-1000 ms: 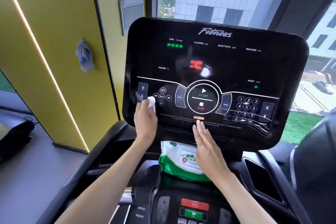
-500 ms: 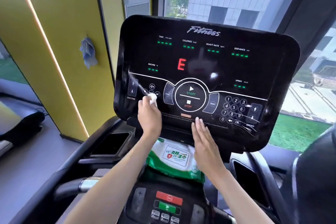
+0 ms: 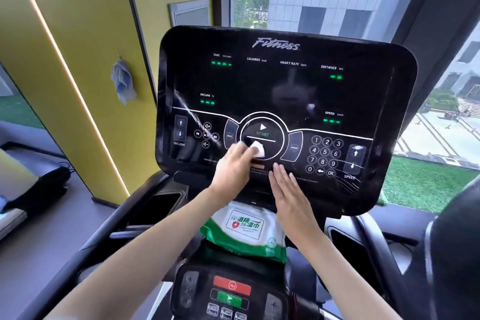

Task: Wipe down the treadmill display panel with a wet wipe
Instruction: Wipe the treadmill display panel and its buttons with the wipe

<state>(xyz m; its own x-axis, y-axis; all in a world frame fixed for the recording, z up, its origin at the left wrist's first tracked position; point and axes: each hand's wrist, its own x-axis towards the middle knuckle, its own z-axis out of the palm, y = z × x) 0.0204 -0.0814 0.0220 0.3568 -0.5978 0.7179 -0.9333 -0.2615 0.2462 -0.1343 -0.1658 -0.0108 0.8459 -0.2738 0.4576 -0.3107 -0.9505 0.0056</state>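
The black treadmill display panel (image 3: 285, 91) fills the middle of the view, with green readouts and a round START/STOP control at its centre. My left hand (image 3: 233, 166) holds a small white wet wipe (image 3: 258, 149) and presses it on the lower half of that round control. A wet streak runs across the left buttons. My right hand (image 3: 291, 195) lies flat with straight fingers against the panel's lower edge, just right of the left hand.
A green and white pack of wet wipes (image 3: 246, 231) sits on the ledge under the panel. Below it is a lower control pad (image 3: 230, 291) with red and green buttons. A blue cloth (image 3: 122, 80) hangs on the yellow wall at left. Cup wells flank the console.
My left hand has slid the wipe rightward, from the left incline and media buttons to the central START/STOP control, leaving a wet streak. The right hand stayed on the lower edge.
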